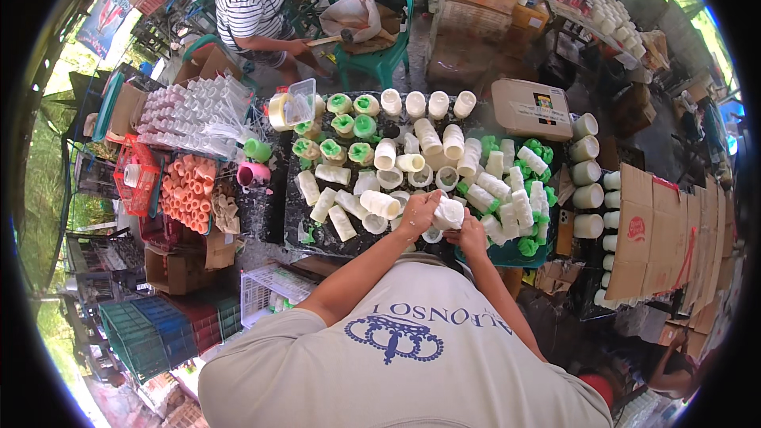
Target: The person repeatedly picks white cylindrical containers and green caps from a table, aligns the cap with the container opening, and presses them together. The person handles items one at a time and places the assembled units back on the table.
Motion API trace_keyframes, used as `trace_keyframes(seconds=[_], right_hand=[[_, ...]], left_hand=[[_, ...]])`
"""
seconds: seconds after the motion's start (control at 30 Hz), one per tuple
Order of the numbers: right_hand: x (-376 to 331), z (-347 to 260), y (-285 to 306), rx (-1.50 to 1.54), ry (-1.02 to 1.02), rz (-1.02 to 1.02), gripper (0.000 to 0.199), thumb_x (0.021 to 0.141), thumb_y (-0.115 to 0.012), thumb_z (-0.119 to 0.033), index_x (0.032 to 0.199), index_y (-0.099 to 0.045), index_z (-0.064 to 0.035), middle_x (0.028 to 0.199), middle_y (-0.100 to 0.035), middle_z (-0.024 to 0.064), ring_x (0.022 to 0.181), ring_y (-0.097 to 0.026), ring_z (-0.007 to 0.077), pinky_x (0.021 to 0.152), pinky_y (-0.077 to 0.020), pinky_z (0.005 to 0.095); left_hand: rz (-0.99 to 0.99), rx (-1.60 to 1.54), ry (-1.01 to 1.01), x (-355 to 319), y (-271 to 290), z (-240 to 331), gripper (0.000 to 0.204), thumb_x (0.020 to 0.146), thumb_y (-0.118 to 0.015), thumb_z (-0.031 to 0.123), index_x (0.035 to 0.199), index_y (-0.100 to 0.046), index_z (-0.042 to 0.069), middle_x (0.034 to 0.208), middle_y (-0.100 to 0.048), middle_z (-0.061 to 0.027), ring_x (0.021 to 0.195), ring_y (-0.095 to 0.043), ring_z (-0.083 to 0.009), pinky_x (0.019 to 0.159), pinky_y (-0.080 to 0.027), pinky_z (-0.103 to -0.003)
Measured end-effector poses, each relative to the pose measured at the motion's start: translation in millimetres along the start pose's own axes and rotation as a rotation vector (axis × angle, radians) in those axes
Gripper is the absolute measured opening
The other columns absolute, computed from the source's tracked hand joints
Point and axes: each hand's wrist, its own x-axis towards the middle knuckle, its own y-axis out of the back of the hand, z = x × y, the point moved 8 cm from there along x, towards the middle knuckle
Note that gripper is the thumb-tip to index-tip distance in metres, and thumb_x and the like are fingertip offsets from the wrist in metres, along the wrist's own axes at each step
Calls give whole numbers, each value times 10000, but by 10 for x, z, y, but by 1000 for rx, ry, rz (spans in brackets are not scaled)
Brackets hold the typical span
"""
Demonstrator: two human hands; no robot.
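Note:
Both of my hands are at the near edge of a dark worktable, closed on one white cylindrical piece. My left hand grips its left side, while my right hand holds it from the lower right. Around them stand and lie several white ribbed cylinders and round white cups. Just right of my hands, more white cylinders are heaped with green pieces in a dark green tray. White pots with green tops stand at the table's far left.
A clear plastic container sits at the far left of the table. Orange pieces and stacked white pieces fill the left side. White cups line the right, beside cardboard. Another person works beyond, near a green chair.

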Motion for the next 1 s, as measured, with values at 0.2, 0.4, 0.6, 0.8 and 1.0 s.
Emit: trace_keyframes(seconds=[0.2,0.4,0.6,0.8,1.0], right_hand=[[157,96,-63,250,5,-57,540,1090,-382,-480,1281,-602,-26,1018,-725,115,843,-745,228,674,-614,330],[125,-187,-23,151,243,32,510,1105,-388,-433,1243,-624,-2,987,-725,98,769,-727,176,641,-610,304],[93,-286,51,52,391,179,495,1097,-453,-402,1095,-687,35,885,-709,67,680,-672,131,587,-569,278],[147,-428,18,171,522,223,459,1100,-477,-346,1059,-709,48,880,-708,61,738,-638,116,663,-530,285],[96,-445,-86,569,314,234,430,1095,-489,-338,996,-704,22,863,-705,54,726,-637,129,660,-524,294]], left_hand=[[132,108,62,83,102,-145,452,1052,-554,421,972,-752,22,786,-694,-31,664,-600,-93,592,-498,-280],[126,-229,141,84,12,-310,447,1045,-533,485,1083,-697,71,964,-728,-45,815,-717,-156,684,-598,-322],[92,-401,419,30,-70,-642,405,1064,-496,460,1176,-680,117,1101,-723,-24,958,-699,-144,819,-582,-334],[224,-639,98,190,-82,-648,384,1081,-504,357,1169,-671,24,1065,-722,-68,944,-694,-180,840,-570,-319],[285,-799,277,311,-171,-858,359,1068,-535,353,1162,-669,33,1041,-714,-70,899,-702,-182,767,-596,-348]])
